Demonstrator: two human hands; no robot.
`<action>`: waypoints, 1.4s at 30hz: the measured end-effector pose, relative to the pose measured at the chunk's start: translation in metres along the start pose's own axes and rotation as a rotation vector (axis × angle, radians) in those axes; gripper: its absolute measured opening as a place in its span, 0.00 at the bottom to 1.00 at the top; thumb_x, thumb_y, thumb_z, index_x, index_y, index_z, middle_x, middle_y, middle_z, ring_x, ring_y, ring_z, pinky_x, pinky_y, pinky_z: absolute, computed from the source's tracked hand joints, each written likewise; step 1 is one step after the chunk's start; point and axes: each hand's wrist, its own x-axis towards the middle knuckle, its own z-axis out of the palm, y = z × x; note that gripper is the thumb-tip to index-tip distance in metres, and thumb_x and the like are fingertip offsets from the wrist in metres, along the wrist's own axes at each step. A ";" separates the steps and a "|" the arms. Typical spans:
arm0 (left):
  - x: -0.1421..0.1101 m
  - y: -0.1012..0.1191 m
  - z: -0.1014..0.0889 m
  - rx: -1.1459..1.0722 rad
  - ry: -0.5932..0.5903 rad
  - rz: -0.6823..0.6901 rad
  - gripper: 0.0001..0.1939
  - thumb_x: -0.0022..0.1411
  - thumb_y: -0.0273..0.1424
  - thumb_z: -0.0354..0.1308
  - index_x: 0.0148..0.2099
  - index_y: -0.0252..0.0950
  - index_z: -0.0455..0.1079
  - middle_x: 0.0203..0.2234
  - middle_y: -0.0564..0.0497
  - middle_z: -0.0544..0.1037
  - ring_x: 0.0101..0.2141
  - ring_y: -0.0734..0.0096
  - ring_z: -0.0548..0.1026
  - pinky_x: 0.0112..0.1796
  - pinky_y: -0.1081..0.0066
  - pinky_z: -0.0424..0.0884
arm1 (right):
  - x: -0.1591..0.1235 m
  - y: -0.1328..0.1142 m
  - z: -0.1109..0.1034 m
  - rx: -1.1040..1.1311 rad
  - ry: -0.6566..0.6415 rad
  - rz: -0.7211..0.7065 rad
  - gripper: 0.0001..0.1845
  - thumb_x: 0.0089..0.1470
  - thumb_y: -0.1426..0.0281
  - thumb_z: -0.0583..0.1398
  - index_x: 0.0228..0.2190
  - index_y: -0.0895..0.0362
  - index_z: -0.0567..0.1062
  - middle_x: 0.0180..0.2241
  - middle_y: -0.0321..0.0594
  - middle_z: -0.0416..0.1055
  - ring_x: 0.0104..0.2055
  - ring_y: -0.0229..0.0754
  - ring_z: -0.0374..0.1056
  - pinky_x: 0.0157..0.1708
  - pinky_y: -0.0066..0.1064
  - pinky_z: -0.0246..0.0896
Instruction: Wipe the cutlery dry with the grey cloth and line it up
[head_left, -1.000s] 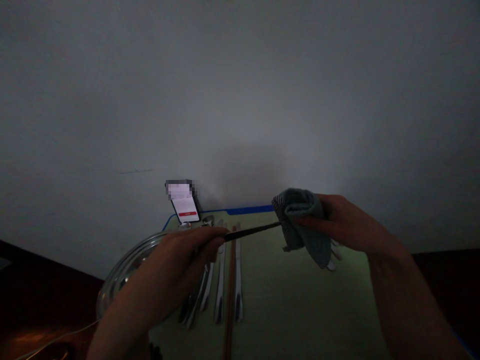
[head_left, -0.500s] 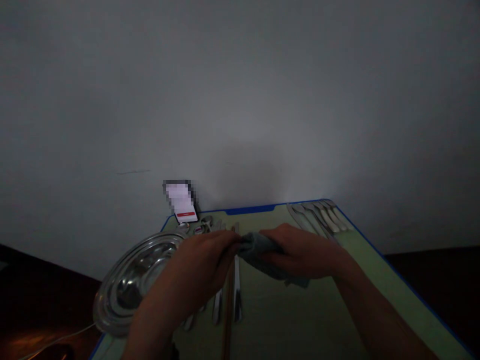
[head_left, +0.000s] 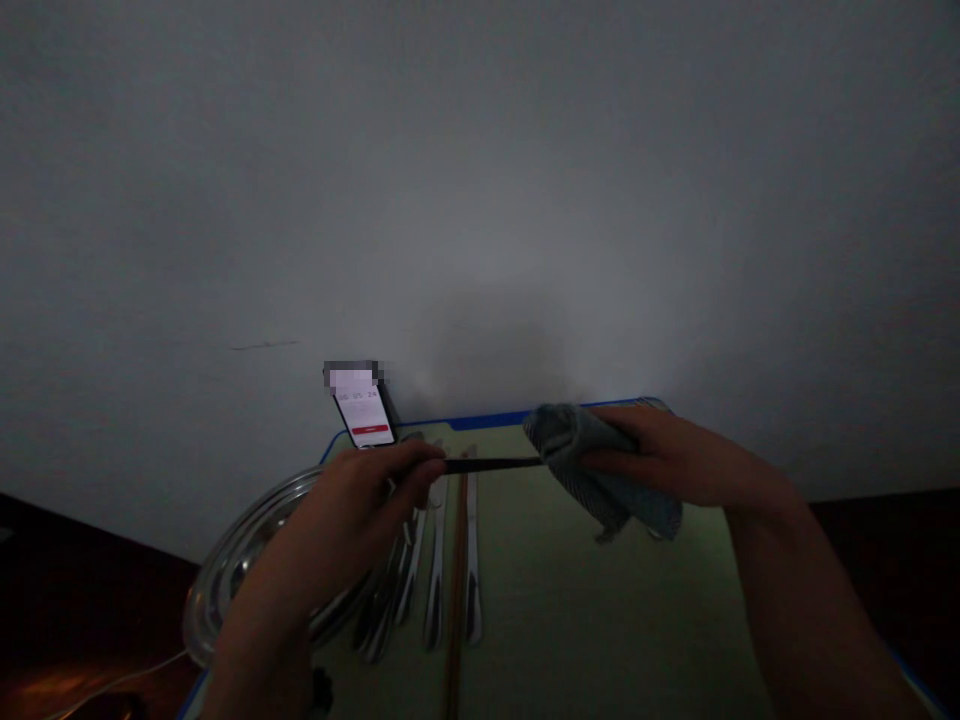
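Observation:
My left hand (head_left: 382,500) pinches one end of a slim, dark piece of cutlery (head_left: 491,464), held level above the table. Its exact kind does not show, since both ends are covered. My right hand (head_left: 660,455) is closed around a folded grey-green cloth (head_left: 592,460), which wraps the other end. Beneath the cutlery lie wooden chopsticks (head_left: 454,600) and a metal utensil (head_left: 473,600) with its handle toward me. Several more metal utensils (head_left: 435,600) lie side by side to the left, partly behind my left hand.
A shiny metal bowl (head_left: 217,575) stands at the table's left edge, partly hidden by my left forearm. A lit phone (head_left: 367,410) leans against the wall (head_left: 495,200) at the back. The pale green table (head_left: 585,620) has a blue rim.
My right hand with the cloth slid left until it met my left hand, then moved back right, baring the shaft of the cutlery again. My left hand kept its grip.

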 end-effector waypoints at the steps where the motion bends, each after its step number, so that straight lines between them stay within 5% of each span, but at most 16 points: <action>1: -0.001 0.000 -0.001 0.004 0.001 -0.011 0.13 0.63 0.36 0.45 0.35 0.36 0.69 0.18 0.57 0.71 0.20 0.76 0.67 0.23 0.77 0.61 | 0.002 0.000 0.001 -0.013 0.104 0.023 0.12 0.51 0.64 0.56 0.36 0.54 0.74 0.31 0.36 0.74 0.32 0.42 0.68 0.31 0.31 0.61; 6: -0.002 0.013 0.004 -0.013 -0.087 0.003 0.12 0.64 0.36 0.44 0.36 0.38 0.67 0.23 0.56 0.72 0.24 0.75 0.69 0.26 0.76 0.61 | 0.021 -0.008 0.021 0.223 0.796 0.084 0.14 0.46 0.59 0.60 0.32 0.57 0.74 0.28 0.37 0.74 0.30 0.42 0.68 0.29 0.32 0.63; 9: 0.001 0.031 0.023 -0.053 -0.234 0.091 0.10 0.65 0.34 0.43 0.40 0.39 0.65 0.26 0.56 0.73 0.28 0.74 0.71 0.28 0.75 0.62 | 0.032 -0.020 0.043 0.684 0.976 0.135 0.17 0.48 0.56 0.58 0.32 0.57 0.73 0.27 0.38 0.74 0.28 0.41 0.69 0.26 0.32 0.65; 11: 0.005 0.039 0.037 -0.017 -0.324 0.115 0.10 0.64 0.35 0.45 0.37 0.38 0.65 0.25 0.54 0.72 0.27 0.72 0.71 0.25 0.74 0.61 | 0.038 -0.029 0.058 1.071 0.915 0.141 0.17 0.49 0.55 0.56 0.33 0.55 0.71 0.26 0.36 0.74 0.26 0.39 0.70 0.26 0.31 0.66; 16: 0.012 0.036 0.054 -0.045 -0.325 0.153 0.06 0.61 0.28 0.48 0.41 0.36 0.64 0.36 0.49 0.73 0.34 0.68 0.72 0.31 0.72 0.63 | 0.044 -0.044 0.082 1.274 0.759 0.173 0.16 0.49 0.57 0.57 0.32 0.56 0.72 0.22 0.35 0.73 0.26 0.40 0.72 0.28 0.33 0.69; 19: 0.012 0.030 0.049 -0.031 -0.299 0.108 0.08 0.64 0.31 0.44 0.40 0.36 0.63 0.33 0.50 0.74 0.32 0.68 0.71 0.29 0.71 0.63 | 0.046 -0.040 0.080 1.372 0.699 0.181 0.15 0.46 0.58 0.60 0.30 0.57 0.73 0.24 0.36 0.74 0.30 0.41 0.72 0.31 0.34 0.69; 23: 0.009 0.028 0.037 -0.025 -0.264 0.043 0.13 0.66 0.37 0.39 0.43 0.38 0.62 0.31 0.51 0.73 0.32 0.68 0.72 0.32 0.70 0.64 | 0.048 -0.023 0.064 1.371 0.805 0.170 0.11 0.45 0.62 0.62 0.30 0.57 0.73 0.29 0.36 0.75 0.34 0.40 0.71 0.37 0.34 0.67; 29: -0.004 0.016 0.014 -0.051 -0.126 0.046 0.12 0.64 0.37 0.42 0.40 0.41 0.65 0.28 0.55 0.74 0.29 0.72 0.72 0.31 0.73 0.65 | 0.042 0.001 0.047 1.001 0.853 0.032 0.10 0.45 0.64 0.63 0.31 0.55 0.75 0.33 0.35 0.74 0.35 0.39 0.69 0.40 0.33 0.62; 35: -0.015 0.007 0.000 -0.107 0.030 0.009 0.15 0.63 0.38 0.44 0.28 0.38 0.64 0.18 0.57 0.67 0.21 0.76 0.66 0.23 0.77 0.62 | 0.025 0.003 0.035 0.571 0.540 -0.052 0.09 0.46 0.66 0.62 0.32 0.55 0.75 0.33 0.35 0.75 0.35 0.40 0.69 0.36 0.32 0.63; 42: -0.011 0.012 0.003 -0.173 -0.137 0.017 0.20 0.63 0.39 0.44 0.21 0.36 0.59 0.14 0.59 0.56 0.16 0.80 0.58 0.18 0.79 0.56 | 0.007 -0.007 0.018 0.277 0.157 -0.029 0.07 0.48 0.67 0.60 0.30 0.54 0.77 0.27 0.33 0.75 0.28 0.38 0.68 0.25 0.27 0.62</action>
